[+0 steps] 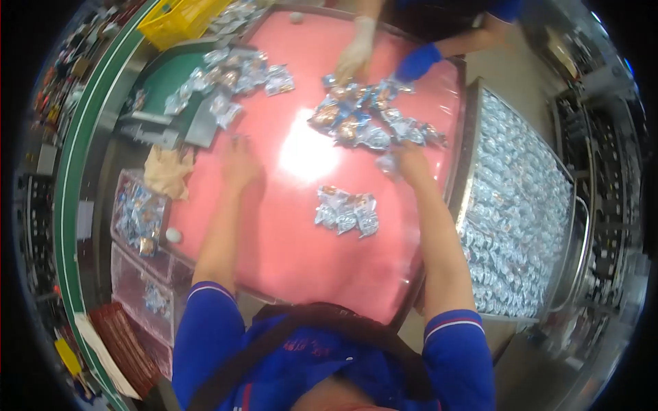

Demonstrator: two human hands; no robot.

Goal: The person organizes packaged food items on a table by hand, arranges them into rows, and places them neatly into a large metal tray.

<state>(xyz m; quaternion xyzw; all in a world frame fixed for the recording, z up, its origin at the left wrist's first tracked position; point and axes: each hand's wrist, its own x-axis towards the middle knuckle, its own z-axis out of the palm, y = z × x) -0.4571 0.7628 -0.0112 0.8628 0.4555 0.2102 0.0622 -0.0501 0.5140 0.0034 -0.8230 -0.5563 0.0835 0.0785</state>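
So on my far left there's a clear bin (140, 209) with foil packets in it, and a beige cloth (166, 172) just beyond, by the pink table's edge. Next, a loose heap of packets (236, 68) runs from the green chute (156, 81) onto the pink table (288, 257). My left hand (241, 166) is nearest that heap, over the table; too blurry to tell if its fingers are holding anything. A small packet cluster (346, 211) sits mid-table, nearer me. Farther off, a co-worker's gloved hands (418, 63) are at the bigger pile (353, 113). My right hand (411, 163) is at its near right edge, fingers bent by a silver packet (388, 165), grip unclear. Far right: a packet-filled metal tray (514, 212).
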